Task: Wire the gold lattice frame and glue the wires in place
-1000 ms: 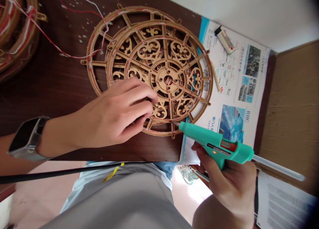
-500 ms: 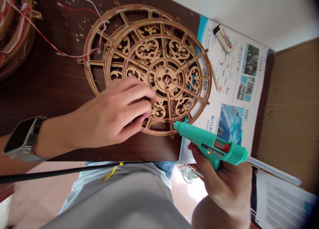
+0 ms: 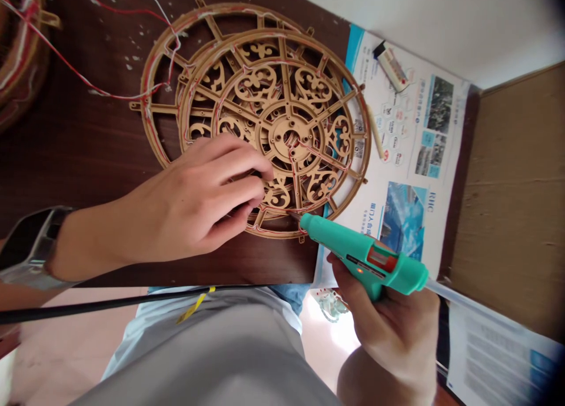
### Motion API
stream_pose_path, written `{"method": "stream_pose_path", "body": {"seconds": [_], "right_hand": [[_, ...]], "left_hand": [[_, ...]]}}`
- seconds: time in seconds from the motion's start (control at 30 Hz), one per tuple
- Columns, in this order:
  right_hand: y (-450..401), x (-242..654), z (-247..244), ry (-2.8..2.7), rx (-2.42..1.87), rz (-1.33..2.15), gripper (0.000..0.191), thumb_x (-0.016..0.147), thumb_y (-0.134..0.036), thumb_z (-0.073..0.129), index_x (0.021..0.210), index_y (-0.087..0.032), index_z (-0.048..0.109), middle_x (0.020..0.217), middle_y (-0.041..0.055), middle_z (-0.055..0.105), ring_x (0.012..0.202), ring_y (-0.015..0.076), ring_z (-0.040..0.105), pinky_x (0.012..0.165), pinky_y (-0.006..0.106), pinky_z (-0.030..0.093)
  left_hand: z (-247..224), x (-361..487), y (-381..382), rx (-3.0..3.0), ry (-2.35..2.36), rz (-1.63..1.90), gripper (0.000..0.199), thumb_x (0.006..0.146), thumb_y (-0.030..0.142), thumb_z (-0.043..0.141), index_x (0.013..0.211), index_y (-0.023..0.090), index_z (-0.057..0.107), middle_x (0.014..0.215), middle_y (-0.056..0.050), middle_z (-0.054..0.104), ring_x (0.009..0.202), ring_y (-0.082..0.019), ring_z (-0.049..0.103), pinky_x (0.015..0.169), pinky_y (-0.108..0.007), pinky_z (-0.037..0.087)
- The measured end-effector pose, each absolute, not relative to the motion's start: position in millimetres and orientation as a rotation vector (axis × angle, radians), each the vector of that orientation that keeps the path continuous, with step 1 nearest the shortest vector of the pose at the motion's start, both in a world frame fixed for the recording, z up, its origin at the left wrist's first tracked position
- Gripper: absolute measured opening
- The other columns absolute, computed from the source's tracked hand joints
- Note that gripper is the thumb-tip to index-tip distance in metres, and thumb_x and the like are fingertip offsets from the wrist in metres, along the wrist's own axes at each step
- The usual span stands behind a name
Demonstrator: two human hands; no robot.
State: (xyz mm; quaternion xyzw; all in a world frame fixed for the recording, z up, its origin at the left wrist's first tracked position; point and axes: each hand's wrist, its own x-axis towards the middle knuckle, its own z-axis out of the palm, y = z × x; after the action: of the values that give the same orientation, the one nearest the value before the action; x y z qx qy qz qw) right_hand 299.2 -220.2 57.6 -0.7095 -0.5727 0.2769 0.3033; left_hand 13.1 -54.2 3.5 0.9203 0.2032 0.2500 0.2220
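Note:
Round golden openwork frames lie overlapping on the dark table, with red and white wires running along their rings and spokes. My left hand rests over the lower left of the top frame, its fingers curled; what the fingertips hold, if anything, is hidden. In my right hand is a teal glue gun, gripped by its handle, with a small orange light lit. The gun's nozzle points left and meets the lower rim of the top frame, to the right of my left fingers.
Another wired round frame sits at the far left of the dark table. On a printed sheet lie a small white box with a black end and a thin tan stick. Cardboard stands at the right.
The glue gun and my right hand have shifted slightly left, the nozzle moving left along the rim. The whole view has also drifted a little. My left hand keeps its pose.

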Motion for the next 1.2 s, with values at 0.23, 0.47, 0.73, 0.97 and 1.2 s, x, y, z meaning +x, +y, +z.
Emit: {"method": "stream_pose_path", "body": {"seconds": [0.23,0.47,0.73,0.97,1.2], "right_hand": [[-211,299,61,-1.577,-1.791,0.786,0.017,0.094,-0.010,0.079,0.103,-0.025,0.080,0.081,-0.0009,0.069,0.065,0.0117,0.054,0.057,0.027,0.040],[-208,294,62,-1.610,-1.770,0.792,0.014,0.094,-0.009,0.077,0.097,-0.023,0.079,0.081,-0.0011,0.067,0.062,0.0098,0.051,0.058,0.027,0.038],[-209,296,61,-1.570,-1.792,0.813,0.025,0.095,-0.011,0.078,0.115,-0.025,0.081,0.088,0.0011,0.073,0.070,0.0136,0.062,0.058,0.028,0.040],[-205,295,63,-1.595,-1.804,0.802,0.014,0.095,-0.012,0.077,0.103,-0.023,0.081,0.081,-0.0003,0.070,0.065,0.0125,0.058,0.058,0.028,0.041],[-203,298,67,-1.571,-1.822,0.843,0.010,0.094,-0.013,0.077,0.093,-0.023,0.078,0.074,-0.0021,0.067,0.062,0.0120,0.054,0.058,0.029,0.041]], "left_hand": [[6,14,-57,2.539,0.629,0.657,0.007,0.105,0.016,0.062,0.107,0.023,0.064,0.141,-0.008,0.069,0.129,-0.031,0.064,0.114,-0.053,0.056],[6,15,-57,2.527,0.621,0.652,0.007,0.105,0.015,0.063,0.106,0.021,0.063,0.141,-0.010,0.069,0.129,-0.033,0.063,0.113,-0.054,0.056],[7,15,-57,2.523,0.626,0.645,0.008,0.106,0.016,0.062,0.108,0.023,0.063,0.142,-0.009,0.069,0.129,-0.032,0.063,0.114,-0.054,0.056],[4,14,-57,2.536,0.624,0.658,0.005,0.106,0.016,0.062,0.108,0.021,0.063,0.142,-0.008,0.068,0.131,-0.030,0.062,0.115,-0.052,0.056],[4,14,-56,2.533,0.634,0.668,0.009,0.103,0.016,0.062,0.107,0.024,0.063,0.141,-0.007,0.069,0.129,-0.031,0.065,0.113,-0.054,0.057]]}}
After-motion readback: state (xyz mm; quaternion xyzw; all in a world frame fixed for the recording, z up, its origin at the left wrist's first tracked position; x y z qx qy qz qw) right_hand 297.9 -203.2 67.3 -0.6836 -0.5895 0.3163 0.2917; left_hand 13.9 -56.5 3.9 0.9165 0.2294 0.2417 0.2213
